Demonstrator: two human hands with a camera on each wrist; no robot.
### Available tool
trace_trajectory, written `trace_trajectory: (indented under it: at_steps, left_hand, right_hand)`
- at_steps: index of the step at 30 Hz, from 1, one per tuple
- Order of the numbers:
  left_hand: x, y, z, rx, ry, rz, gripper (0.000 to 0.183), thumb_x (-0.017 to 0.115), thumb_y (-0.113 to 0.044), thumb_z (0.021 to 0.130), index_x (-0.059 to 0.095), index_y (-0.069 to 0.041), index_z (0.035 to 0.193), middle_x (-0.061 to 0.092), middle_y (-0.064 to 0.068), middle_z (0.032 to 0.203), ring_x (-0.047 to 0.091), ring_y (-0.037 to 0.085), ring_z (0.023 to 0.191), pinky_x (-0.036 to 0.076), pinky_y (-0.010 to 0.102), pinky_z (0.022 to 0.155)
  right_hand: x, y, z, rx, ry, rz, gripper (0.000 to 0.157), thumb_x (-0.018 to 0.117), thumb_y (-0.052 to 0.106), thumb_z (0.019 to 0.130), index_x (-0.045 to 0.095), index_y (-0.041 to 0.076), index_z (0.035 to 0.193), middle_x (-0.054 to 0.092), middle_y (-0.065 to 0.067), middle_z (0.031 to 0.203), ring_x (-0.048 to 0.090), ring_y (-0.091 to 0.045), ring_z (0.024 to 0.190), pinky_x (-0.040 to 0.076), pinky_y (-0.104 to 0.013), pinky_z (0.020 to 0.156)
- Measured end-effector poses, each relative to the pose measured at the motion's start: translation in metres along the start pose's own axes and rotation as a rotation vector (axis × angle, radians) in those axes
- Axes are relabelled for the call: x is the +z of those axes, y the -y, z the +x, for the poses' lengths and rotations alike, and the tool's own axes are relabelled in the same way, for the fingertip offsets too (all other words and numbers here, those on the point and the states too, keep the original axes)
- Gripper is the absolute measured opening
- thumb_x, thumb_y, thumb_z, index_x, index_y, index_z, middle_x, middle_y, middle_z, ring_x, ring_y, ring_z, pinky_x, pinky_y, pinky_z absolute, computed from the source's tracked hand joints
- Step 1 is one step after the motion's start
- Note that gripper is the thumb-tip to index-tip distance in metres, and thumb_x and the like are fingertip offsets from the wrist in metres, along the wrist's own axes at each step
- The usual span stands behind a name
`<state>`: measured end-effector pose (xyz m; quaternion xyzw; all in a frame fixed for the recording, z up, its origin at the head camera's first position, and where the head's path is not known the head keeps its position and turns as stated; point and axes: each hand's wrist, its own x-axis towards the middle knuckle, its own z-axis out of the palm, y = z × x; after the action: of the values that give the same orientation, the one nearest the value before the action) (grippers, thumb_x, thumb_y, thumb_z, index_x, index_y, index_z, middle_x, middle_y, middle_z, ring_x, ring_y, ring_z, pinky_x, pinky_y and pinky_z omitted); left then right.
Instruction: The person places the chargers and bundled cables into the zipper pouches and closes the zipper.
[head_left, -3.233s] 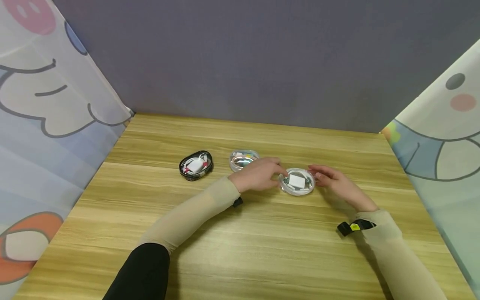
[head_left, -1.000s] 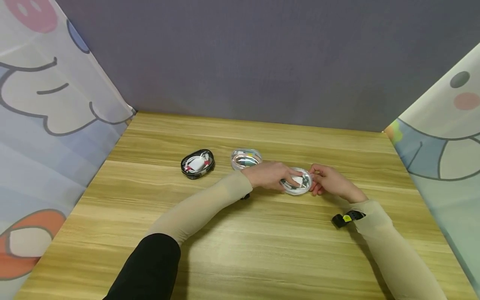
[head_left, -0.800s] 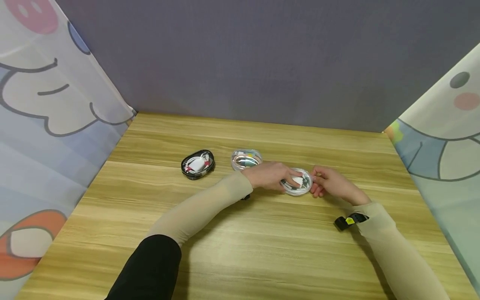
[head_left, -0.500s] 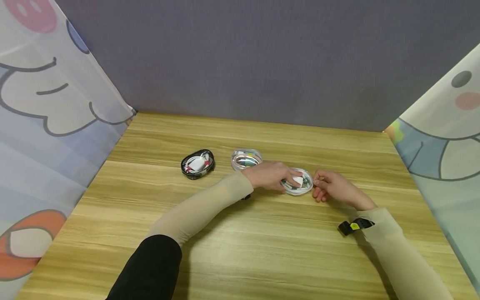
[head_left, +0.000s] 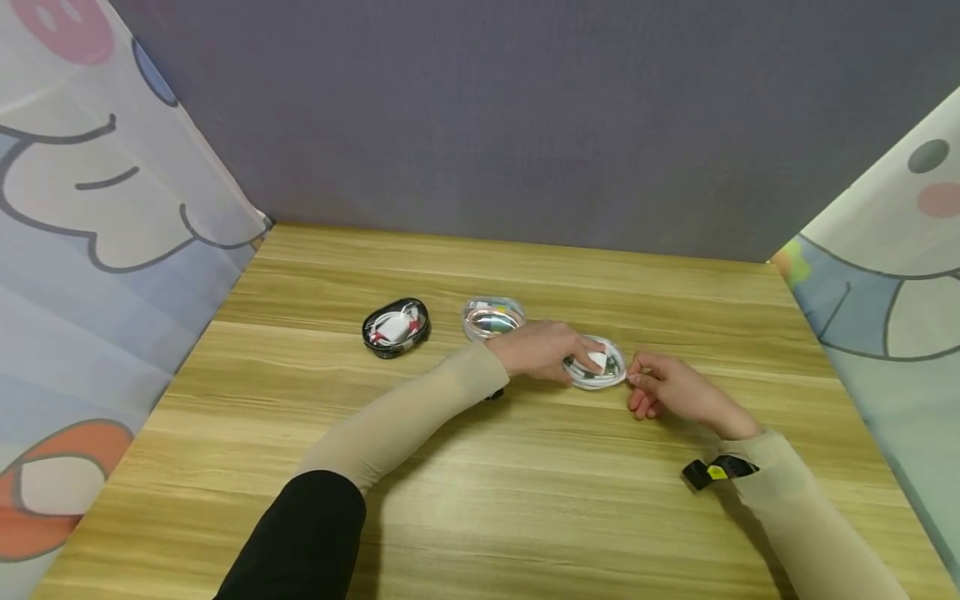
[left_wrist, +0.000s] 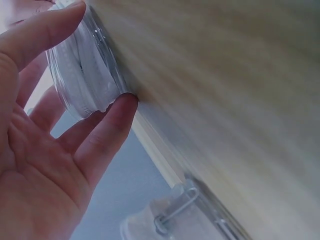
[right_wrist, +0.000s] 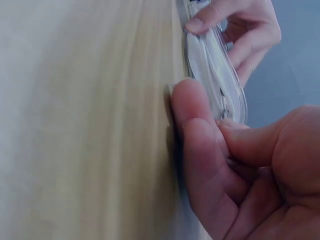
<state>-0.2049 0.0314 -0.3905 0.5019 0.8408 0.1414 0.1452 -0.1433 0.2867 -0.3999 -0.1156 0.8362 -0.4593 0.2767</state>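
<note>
A rounded clear zip pouch with a white charger block and coiled white cable inside lies on the table. My left hand grips its left side; in the left wrist view the thumb is over the top of the pouch and fingers are around its edge. At the right rim my right hand pinches the pouch's zipper pull between thumb and index finger; the fingertips mostly hide the pull. The right wrist view shows these pinching fingers close over the wood at the end of the pouch.
Left of the left hand stands a second clear pouch with cable inside, partly behind the hand; its zipper pull shows in the left wrist view. Farther left is a black-rimmed pouch with a white charger. A grey panel borders the wooden table.
The left hand has come farther over the pouch and now holds it. The right hand has closed in a pinch and moved along the right rim toward the wearer.
</note>
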Motion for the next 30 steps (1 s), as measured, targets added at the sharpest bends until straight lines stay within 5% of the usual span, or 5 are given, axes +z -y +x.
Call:
trace_trajectory:
  at_steps: [10,19,24,30]
  left_hand:
    - [-0.003,-0.004,0.001,-0.015,0.008,0.005,0.049,0.080,-0.019,0.085,0.066,-0.031,0.130,0.043,-0.011,0.151,0.056,0.010,0.122,0.046,0.016,0.081]
    - [-0.006,-0.002,-0.003,0.026,0.064,0.074,0.067,0.079,-0.008,0.085,0.054,-0.030,0.144,0.035,-0.007,0.158,0.044,0.013,0.136,0.044,0.025,0.100]
    - [-0.004,0.000,-0.006,0.038,0.007,0.096,0.066,0.078,-0.008,0.087,0.054,-0.029,0.145,0.041,-0.005,0.155,0.043,0.016,0.137,0.040,0.026,0.105]
    - [-0.002,-0.001,-0.003,0.091,-0.083,0.261,0.059,0.081,-0.025,0.085,0.059,-0.031,0.140,0.047,-0.005,0.146,0.040,0.021,0.134,0.037,0.037,0.109]
  right_hand:
    - [0.013,0.003,-0.006,-0.004,0.011,0.044,0.015,0.045,0.006,0.106,0.051,-0.006,0.100,0.068,-0.016,0.081,0.068,-0.024,0.069,0.058,-0.035,0.060]
    - [0.008,-0.003,-0.005,0.016,-0.122,0.050,0.019,0.044,0.011,0.107,0.050,-0.008,0.109,0.070,-0.016,0.086,0.070,-0.025,0.074,0.058,-0.033,0.063]
    - [0.002,-0.007,0.002,0.002,-0.187,0.055,0.023,0.042,0.012,0.108,0.049,-0.010,0.113,0.070,-0.017,0.089,0.070,-0.023,0.074,0.058,-0.032,0.064]
    - [-0.002,-0.004,0.011,-0.010,-0.198,0.055,0.023,0.041,0.009,0.108,0.049,-0.011,0.115,0.070,-0.018,0.091,0.071,-0.025,0.076,0.059,-0.032,0.065]
